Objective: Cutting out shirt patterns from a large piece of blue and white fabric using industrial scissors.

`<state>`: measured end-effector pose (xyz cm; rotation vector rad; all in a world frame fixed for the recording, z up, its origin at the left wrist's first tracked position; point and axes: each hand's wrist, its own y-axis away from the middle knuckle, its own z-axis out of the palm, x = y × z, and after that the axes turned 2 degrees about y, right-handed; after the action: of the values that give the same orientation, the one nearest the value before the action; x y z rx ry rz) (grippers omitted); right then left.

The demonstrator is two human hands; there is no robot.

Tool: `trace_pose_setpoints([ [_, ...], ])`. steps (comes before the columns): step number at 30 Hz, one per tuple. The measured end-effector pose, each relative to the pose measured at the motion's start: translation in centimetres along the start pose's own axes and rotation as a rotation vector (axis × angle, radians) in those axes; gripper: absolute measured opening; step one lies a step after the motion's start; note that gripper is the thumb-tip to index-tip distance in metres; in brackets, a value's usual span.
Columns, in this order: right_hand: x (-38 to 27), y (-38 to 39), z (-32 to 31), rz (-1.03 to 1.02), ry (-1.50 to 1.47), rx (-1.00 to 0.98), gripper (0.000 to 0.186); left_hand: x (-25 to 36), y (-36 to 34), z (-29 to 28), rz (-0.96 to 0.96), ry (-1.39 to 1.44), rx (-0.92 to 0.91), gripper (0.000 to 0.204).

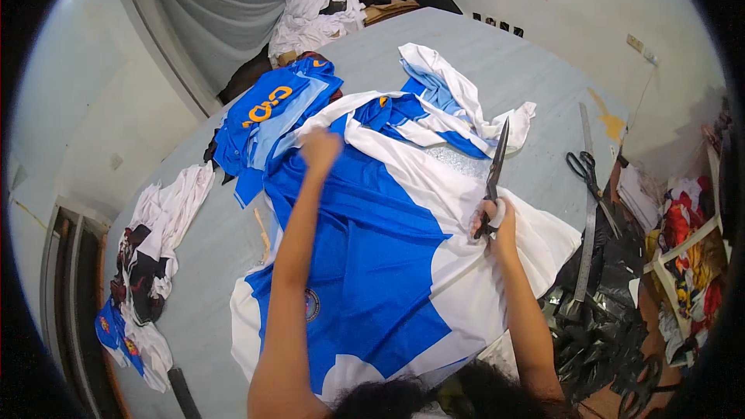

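The left hand (320, 147) reached far across the blue-and-white fabric (365, 264) spread over the grey counter (497, 54); it was blurred, so whether its fingers were spread or pinching could not be told, though it lay on the cloth near its far edge. The right hand (493, 221) was closed around the handles of the shears (494, 174), whose blades pointed away from the person, raised over the white part of the fabric. The fabric lay in the middle of the counter, a round badge (312, 304) showing on its blue panel. Beyond it sat a blue stack (268, 112) with orange lettering, and a crumpled white-and-blue piece (442, 81) lay to the right of that. A second pair of scissors (583, 167) and a metal ruler (588, 217) lay at the counter's right edge, above black plastic bags (601, 326). Scraps (151, 256) lay along the left edge, and a heap of white cloth (318, 8) was at the far end.
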<state>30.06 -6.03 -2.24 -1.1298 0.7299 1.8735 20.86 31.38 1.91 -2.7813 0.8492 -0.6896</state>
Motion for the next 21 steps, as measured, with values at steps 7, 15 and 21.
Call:
trace_pose_setpoints([
  [7,-0.8,0.8,1.0,0.025,0.073,-0.063,0.017,14.1,6.8,6.5,0.232,-0.167,-0.372,0.06],
  [15,0.0,1.1,3.0,-0.026,0.085,-0.15,0.019,10.8,0.7,8.0,0.279,0.375,-0.262,0.044],
  [21,-0.6,0.0,-0.9,-0.229,0.334,0.099,0.024,9.1,16.5,-1.0,0.673,0.44,-0.284,0.029],
])
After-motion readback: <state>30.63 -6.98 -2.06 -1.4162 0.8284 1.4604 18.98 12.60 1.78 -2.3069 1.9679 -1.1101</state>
